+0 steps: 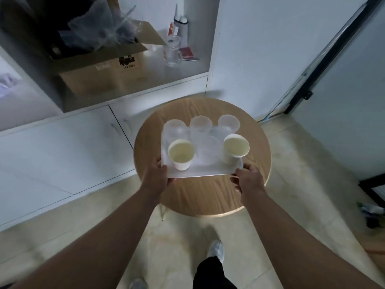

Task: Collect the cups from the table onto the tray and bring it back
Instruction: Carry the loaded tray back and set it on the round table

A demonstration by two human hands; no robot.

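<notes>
A white tray [205, 171] is over the round wooden table [208, 197]. On it stand two white paper cups, one at the front left [181, 154] and one at the front right [235, 148], and three clear plastic cups along the back edge: left [176, 127], middle [201, 124], right [228, 123]. A further clear cup [208, 148] is in the tray's middle. My left hand [157, 174] grips the tray's front left corner. My right hand [248, 178] grips the front right corner. I cannot tell whether the tray rests on the table or is lifted.
White cabinets [68, 147] line the left wall, close to the table. An open shelf above holds a cardboard box [100, 67], a glass jar [173, 50] and a bottle [183, 28]. A glass door [341, 80] is at the right. My feet stand on tiled floor [177, 247].
</notes>
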